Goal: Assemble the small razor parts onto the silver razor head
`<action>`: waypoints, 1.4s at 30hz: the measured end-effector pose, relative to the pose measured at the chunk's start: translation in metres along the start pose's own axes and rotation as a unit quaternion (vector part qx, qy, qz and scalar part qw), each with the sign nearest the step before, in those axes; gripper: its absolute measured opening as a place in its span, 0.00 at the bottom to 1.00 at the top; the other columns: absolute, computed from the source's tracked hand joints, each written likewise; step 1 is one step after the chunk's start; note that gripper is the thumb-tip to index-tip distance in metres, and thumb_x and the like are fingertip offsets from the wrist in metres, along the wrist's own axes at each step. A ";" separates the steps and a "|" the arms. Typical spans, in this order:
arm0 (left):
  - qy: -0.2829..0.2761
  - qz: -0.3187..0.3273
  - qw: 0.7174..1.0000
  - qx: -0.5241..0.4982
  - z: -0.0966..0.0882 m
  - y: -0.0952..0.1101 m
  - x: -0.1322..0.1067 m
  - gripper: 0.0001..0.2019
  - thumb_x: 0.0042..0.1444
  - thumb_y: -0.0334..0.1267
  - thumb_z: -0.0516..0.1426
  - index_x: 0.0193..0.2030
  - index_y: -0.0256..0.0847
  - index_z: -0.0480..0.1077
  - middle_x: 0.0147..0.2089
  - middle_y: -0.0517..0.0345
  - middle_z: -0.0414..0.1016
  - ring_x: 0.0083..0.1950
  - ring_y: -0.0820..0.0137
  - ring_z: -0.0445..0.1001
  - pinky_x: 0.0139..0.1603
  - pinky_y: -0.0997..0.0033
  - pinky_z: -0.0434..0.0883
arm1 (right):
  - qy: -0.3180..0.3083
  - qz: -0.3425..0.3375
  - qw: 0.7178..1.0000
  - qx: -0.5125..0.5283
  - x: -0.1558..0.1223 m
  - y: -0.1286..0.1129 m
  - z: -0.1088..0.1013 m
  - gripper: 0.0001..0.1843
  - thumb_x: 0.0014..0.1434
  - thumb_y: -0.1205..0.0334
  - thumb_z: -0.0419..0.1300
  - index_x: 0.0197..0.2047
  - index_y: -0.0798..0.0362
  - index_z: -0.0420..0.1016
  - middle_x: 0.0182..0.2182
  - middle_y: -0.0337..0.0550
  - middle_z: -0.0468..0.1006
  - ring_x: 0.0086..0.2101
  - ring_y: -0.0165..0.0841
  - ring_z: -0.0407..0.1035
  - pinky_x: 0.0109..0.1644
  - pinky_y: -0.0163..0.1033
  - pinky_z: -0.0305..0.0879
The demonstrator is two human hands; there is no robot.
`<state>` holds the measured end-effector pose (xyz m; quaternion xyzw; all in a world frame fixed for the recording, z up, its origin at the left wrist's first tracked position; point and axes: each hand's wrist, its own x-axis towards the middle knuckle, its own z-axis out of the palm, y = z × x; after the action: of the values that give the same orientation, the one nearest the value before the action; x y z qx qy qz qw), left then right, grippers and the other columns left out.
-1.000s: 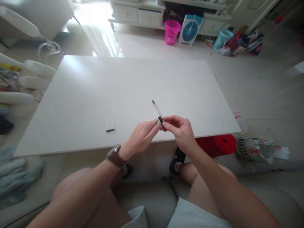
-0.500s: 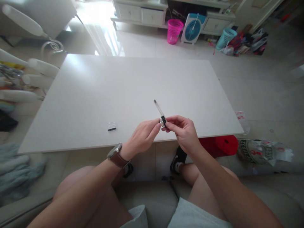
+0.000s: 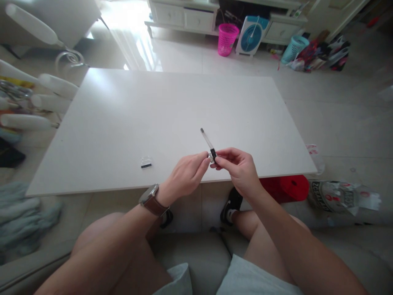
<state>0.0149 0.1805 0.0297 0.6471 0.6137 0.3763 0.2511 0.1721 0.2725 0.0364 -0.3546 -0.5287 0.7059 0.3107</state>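
Near the front edge of the white table (image 3: pixel 172 110), my two hands meet at a small object. It is a slim clear stick with a dark tip (image 3: pixel 207 138), rising from a short black piece (image 3: pixel 213 153); I cannot make out its exact kind. My right hand (image 3: pixel 242 167) pinches the black piece between thumb and fingers. Fingers closed, my left hand (image 3: pixel 188 174) pinches a small shiny piece (image 3: pixel 210 157) right beside it. Fingertips partly hide where these parts meet. To the left lies a small clear plastic piece with a black strip (image 3: pixel 146 165).
White chair backs (image 3: pixel 58 86) stand against the table's left side. Under the right front edge is a red container (image 3: pixel 285 187), beside a printed plastic bag (image 3: pixel 340 196). Across the floor are a pink basket (image 3: pixel 227 40), a blue box fan (image 3: pixel 251 36) and a light blue basket (image 3: pixel 294 49).
The hands and the stick keep nearly the same pose. The whole view has shifted slightly, so everything sits a little further right.
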 end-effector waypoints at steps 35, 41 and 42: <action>-0.016 0.005 0.980 0.200 0.003 -0.002 0.002 0.14 0.76 0.41 0.45 0.38 0.42 0.62 0.31 0.56 0.75 0.30 0.66 0.72 0.31 0.67 0.59 | 0.016 -0.020 0.998 -0.060 -0.003 -0.003 0.000 0.14 0.47 0.54 0.78 0.34 0.53 0.87 0.29 0.46 0.88 0.32 0.40 0.84 0.41 0.45 0.82; -0.009 0.005 0.987 0.163 0.004 -0.003 0.001 0.14 0.76 0.41 0.45 0.36 0.42 0.62 0.30 0.56 0.75 0.30 0.66 0.71 0.31 0.67 0.58 | 0.030 -0.021 0.998 -0.057 -0.004 -0.003 0.003 0.12 0.48 0.55 0.77 0.33 0.54 0.86 0.28 0.45 0.87 0.30 0.38 0.83 0.38 0.43 0.81; -0.011 -0.002 0.988 0.153 0.005 -0.003 0.001 0.15 0.76 0.41 0.45 0.36 0.42 0.63 0.31 0.56 0.75 0.30 0.66 0.71 0.32 0.67 0.59 | 0.032 -0.021 0.998 -0.058 -0.004 -0.003 0.003 0.12 0.48 0.55 0.76 0.33 0.54 0.86 0.28 0.44 0.87 0.30 0.38 0.83 0.37 0.43 0.81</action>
<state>0.0171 0.1822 0.0247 0.6806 0.6626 0.2706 0.1565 0.1718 0.2687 0.0409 -0.3833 -0.5659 0.6553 0.3217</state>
